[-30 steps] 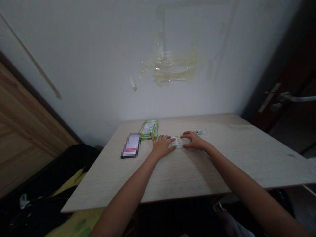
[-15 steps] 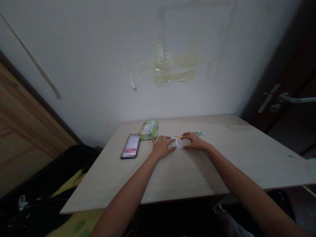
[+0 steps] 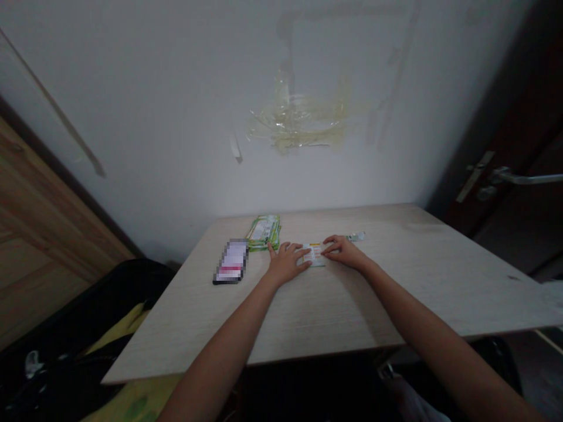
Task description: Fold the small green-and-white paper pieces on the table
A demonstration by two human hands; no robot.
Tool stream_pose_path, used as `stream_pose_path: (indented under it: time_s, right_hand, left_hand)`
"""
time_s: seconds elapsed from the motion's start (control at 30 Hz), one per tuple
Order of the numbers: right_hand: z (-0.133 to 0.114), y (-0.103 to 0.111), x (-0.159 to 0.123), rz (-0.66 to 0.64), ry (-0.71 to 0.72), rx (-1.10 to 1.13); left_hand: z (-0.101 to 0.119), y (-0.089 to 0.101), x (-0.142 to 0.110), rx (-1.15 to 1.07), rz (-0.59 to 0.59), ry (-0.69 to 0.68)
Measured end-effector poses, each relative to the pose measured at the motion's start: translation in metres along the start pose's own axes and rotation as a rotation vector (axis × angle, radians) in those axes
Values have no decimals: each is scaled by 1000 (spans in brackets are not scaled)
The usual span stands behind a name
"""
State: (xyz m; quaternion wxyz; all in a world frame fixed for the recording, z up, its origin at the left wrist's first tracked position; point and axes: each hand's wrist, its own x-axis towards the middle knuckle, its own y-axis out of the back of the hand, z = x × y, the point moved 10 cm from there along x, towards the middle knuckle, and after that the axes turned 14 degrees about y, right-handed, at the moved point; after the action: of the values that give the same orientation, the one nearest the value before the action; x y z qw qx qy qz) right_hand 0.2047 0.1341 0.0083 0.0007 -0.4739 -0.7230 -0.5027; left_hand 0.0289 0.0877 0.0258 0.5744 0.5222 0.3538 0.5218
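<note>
A small, flat printed packet [image 3: 315, 255], whitish with a yellow strip along its top, lies on the table in the middle of the head view. My left hand [image 3: 285, 265] rests on its left side, fingers spread, the little-finger side reaching toward a stack of green-and-white packets [image 3: 265, 230]. At the right edge of the printed packet, the thumb and fingers of my right hand [image 3: 346, 253] are drawn together on it. Just beyond that hand lies a narrow green-and-white strip [image 3: 357, 236].
A phone [image 3: 231, 261] with its screen blurred out lies left of my left hand. The pale wooden table [image 3: 316, 322] backs onto a grey wall [image 3: 185, 105] with peeling clear tape [image 3: 303, 126]. A dark door with a metal handle [image 3: 528, 177] stands at the right.
My right hand's fingers have come together at the packet's right edge; before, they were spread apart there. My left hand stays spread on the packet. The view has shifted slightly.
</note>
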Motion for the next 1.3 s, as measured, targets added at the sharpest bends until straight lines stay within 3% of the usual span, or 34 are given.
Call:
stream_pose_path:
  time_s: [0.23,0.9,1.3]
  right_hand:
    - [6,2,3,25,-39,-95]
    - [-2,-2,13,-72,-109,-393]
    - [-11,-4,6,-43,-45,-339]
  left_hand:
    - [-1,-1,1,-1,-2,12]
    - [-1,-3,2,3,10,0]
    - [-2,-3,2,-11,17,-4]
